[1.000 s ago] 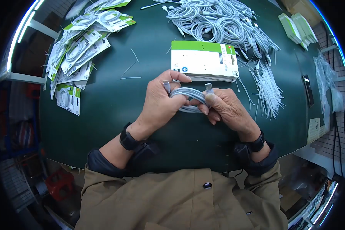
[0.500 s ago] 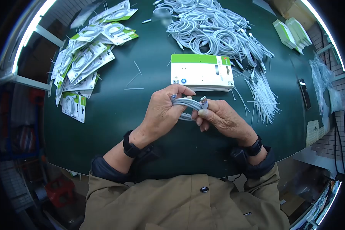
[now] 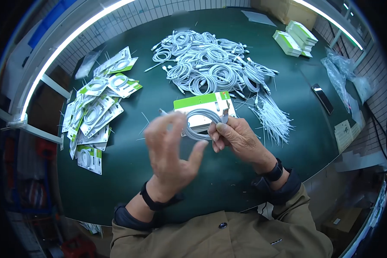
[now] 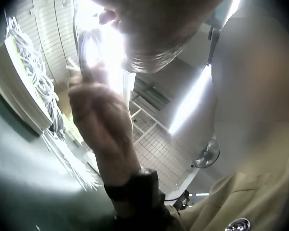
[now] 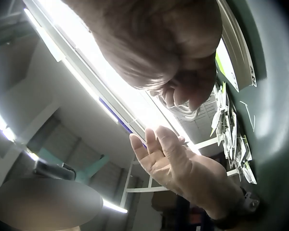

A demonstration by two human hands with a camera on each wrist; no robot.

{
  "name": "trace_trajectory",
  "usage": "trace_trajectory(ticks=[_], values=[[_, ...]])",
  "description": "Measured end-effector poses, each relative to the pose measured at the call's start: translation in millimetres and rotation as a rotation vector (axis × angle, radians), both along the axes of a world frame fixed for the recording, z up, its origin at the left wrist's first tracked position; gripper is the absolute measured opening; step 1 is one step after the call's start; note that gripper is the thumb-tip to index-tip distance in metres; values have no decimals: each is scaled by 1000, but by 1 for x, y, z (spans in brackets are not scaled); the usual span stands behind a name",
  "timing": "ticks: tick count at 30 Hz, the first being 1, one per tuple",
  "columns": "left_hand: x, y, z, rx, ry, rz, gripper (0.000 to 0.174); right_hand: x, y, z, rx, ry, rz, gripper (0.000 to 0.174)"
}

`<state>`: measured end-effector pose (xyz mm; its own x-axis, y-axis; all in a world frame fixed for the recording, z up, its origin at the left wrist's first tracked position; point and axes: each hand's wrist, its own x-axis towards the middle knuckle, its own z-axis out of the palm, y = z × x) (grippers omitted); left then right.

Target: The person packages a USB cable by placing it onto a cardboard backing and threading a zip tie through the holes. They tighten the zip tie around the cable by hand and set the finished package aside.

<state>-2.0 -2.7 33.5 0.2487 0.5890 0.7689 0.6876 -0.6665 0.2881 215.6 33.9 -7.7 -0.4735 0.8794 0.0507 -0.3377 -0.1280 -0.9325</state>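
Observation:
In the head view the right hand [image 3: 238,139] pinches a coiled white cable [image 3: 192,133] by its right side, with a metal plug [image 3: 225,112] standing above the thumb. Just left of the coil, the left hand [image 3: 167,150] is raised and blurred, its thumb apart from the fingers. The right wrist view shows the left hand [image 5: 183,168] with fingers extended and not wrapped round the cable. Behind the coil lies a stack of white and green cards [image 3: 198,102], partly covered by it.
A heap of coiled cables [image 3: 210,64] lies beyond the cards, with loose white ties [image 3: 271,120] to its right. Carded cables [image 3: 92,114] are piled at the left. Farther right are boxed card stacks [image 3: 294,38], a phone [image 3: 322,99] and plastic bags [image 3: 342,77].
The left hand has let go of the coil and moved left, its fingers spreading. The right hand keeps its pinch. The head view has shifted, showing more of the table's far side.

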Motion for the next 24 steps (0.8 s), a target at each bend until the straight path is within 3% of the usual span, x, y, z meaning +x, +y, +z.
trace_trajectory(ticks=[1,5,10,12,14,15,16,17,24], values=[[8,-2,-1,-2,84,-94,83,2,1,-1,6,8,-7,33],[39,-7,-15,-290,8,-182,92,1,2,-2,-23,93,-9,33],[39,12,-22,-369,-72,-240,94,-1,2,-3,-113,191,2,32],[34,14,-25,-367,-47,-270,95,0,-1,3,-107,96,-66,32],[28,13,-24,-360,-76,-297,83,2,1,13,-41,3,-148,46],[25,13,-26,-350,-91,-326,79,7,5,10,-4,-27,-130,66],[24,15,-28,-339,-110,-354,75,6,4,10,-21,1,-127,64],[25,18,-28,-291,-176,-366,60,3,3,12,-37,26,-120,63],[12,25,-32,-228,-193,-452,35,4,3,8,-164,213,-9,50]])
